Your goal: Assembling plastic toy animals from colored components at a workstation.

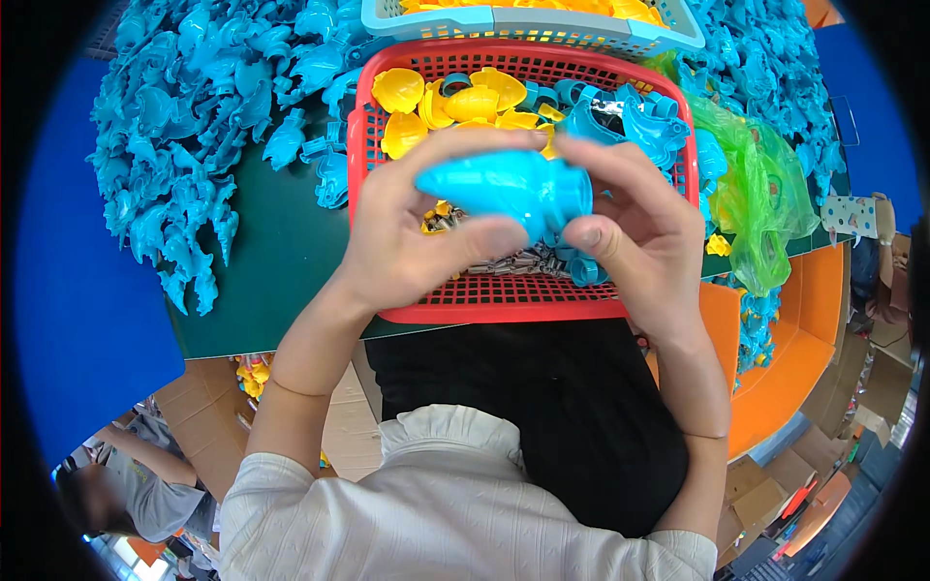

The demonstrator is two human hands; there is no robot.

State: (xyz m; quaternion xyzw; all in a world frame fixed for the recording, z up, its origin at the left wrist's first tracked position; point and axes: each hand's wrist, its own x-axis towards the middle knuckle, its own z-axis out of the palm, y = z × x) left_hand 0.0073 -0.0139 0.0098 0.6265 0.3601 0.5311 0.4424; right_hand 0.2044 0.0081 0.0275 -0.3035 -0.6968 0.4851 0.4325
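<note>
1. The dark green surface [281, 242] extends below and to the left of my left grip [387, 232].
2. A left heap of blue plastic parts [194, 116] lies to the left of and beyond the left grip.
3. A red basket [504, 308] with perforated walls sits directly beneath both grips.
4. An orange box [809, 300] stands to the right of my right grip [654, 228]; blue and yellow pieces show inside.
5. A right heap of blue parts [765, 58] lies beyond and to the right of the right grip.
6. A grey-blue basket [542, 21] is set beyond both grips, just past the red basket, and contains yellow parts.
7. A translucent green bag [765, 194] lies to the right of the right grip.
8. I have the left grip closed on a blue workpiece [494, 189], fingers above, thumb below. The right grip curves around its ringed end; blur prevents me from telling whether it is clamped.
9. The blue workpiece lies sideways between the grips, above the red basket, tapered end toward the left grip.
10. Yellow shells [397, 89] occupy the red basket just beyond the grips.
11. Small metal pieces [523, 261] lie in the basket below the gap between the grips.
</note>
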